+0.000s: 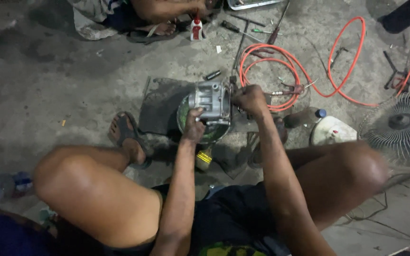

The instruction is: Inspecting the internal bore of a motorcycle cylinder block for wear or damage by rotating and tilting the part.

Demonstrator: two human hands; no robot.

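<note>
Bare knees frame the view as a person squats on a stained concrete floor (48,71), working over a grey metal engine casting (210,100) that sits upright in a green bowl (184,118) on a dark mat (160,102) between sandalled feet. An orange air hose (309,71) loops across the floor beyond it, and a wire-guarded fan (402,125) stands at the right edge. By the look of it the casting is being steadied while something on its right side is worked. The left hand (194,127) grips the casting's lower front edge, fingers curled around it. The right hand (248,98) is closed into a fist against the casting's right flank; whether it holds a tool or a fastener cannot be told. Any further turning or pulling calls for the left hand's firm hold so the casting does not tip. Screwdrivers (262,29) and a small red bottle (196,29) lie near another person's foot (160,29) at the top.
</note>
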